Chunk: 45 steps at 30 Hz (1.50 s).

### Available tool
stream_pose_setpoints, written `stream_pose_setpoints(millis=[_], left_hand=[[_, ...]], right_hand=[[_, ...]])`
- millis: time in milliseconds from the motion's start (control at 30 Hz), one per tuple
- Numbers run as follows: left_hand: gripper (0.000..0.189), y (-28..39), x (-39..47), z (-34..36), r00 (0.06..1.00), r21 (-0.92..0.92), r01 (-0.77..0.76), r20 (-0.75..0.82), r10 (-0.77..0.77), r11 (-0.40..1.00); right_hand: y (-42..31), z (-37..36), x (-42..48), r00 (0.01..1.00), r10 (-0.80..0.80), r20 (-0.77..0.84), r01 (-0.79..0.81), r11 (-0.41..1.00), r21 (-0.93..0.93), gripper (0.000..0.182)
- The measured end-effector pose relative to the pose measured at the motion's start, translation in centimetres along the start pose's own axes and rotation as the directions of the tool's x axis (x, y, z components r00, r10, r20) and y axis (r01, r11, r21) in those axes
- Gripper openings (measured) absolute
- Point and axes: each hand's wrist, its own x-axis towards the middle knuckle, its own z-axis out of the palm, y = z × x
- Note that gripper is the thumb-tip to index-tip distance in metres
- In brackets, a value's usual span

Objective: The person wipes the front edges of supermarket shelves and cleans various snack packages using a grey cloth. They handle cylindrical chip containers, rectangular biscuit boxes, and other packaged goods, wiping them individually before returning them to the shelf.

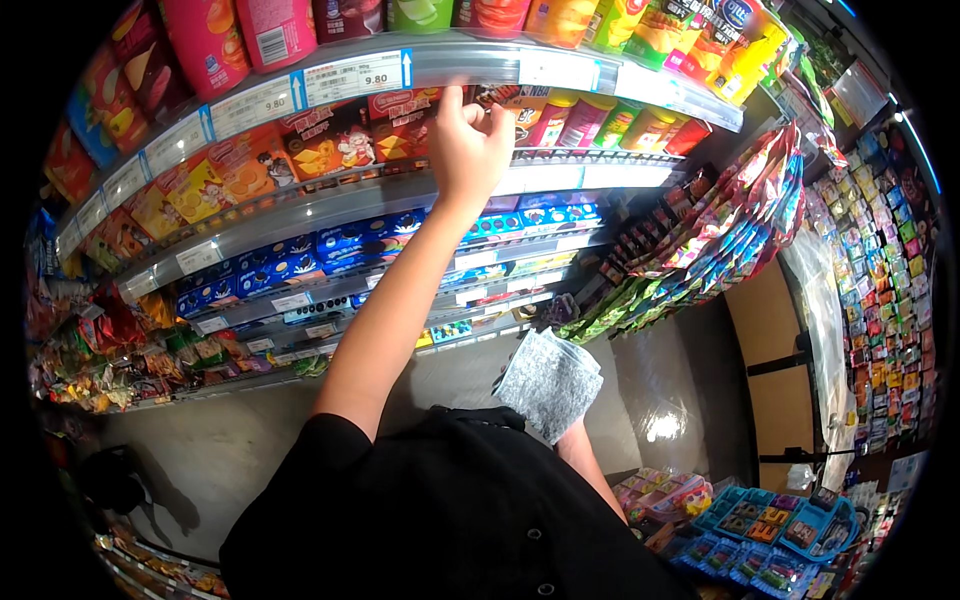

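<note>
My left hand (471, 139) is raised at the front edge of a store shelf, its fingers partly curled and one finger reaching up to the price-label rail (465, 66). Nothing shows in its grasp. Behind it stand orange and dark snack boxes (330, 142) and a row of colourful tubs (581, 120). Down by my body, my right hand (571, 433) is mostly hidden under a folded grey cloth (551, 382) that it holds. Large chip canisters (277, 30) and snack bags (660, 30) line the shelf above.
Lower shelves hold blue biscuit boxes (277, 262). Hanging snack packets (720, 225) jut out at the right. Blue plastic baskets (757, 517) with goods stand at the lower right. Bagged snacks (187, 352) fill the left shelves. A dark figure or object (112, 480) is on the floor at left.
</note>
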Motion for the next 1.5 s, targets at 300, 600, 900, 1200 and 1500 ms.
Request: stream_pose_setpoints(millis=[300,600,900,1200,1500], left_hand=[[0.041,1.0,1.5,-0.3,0.987,0.458,0.025,0.132,-0.096,0.889],[0.023,-0.9,3.8,-1.2,0.962,0.282,0.097,0.220,-0.163,0.954],[0.038,1.5,4.7,-3.2,0.842,0.363,0.194,0.415,-0.344,0.911],[0.030,-0.4,5.0,-3.6,0.904,0.305,0.059,0.388,-0.180,0.951],[0.025,-1.2,4.1,-2.1,0.963,0.054,-0.026,0.270,0.011,0.998]], right_hand=[[-0.8,3.0,-0.7,1.000,0.006,-0.016,-0.006,1.000,-0.019,0.048],[-0.9,2.4,-0.4,0.999,0.041,0.014,-0.041,0.999,-0.003,0.046],[-0.5,2.7,-0.3,0.998,0.058,-0.028,-0.056,0.997,0.048,0.044],[-0.2,2.2,-0.2,0.995,0.060,-0.080,-0.053,0.995,0.089,0.043],[-0.1,1.4,-0.1,0.994,0.042,-0.102,-0.031,0.994,0.108,0.043]])
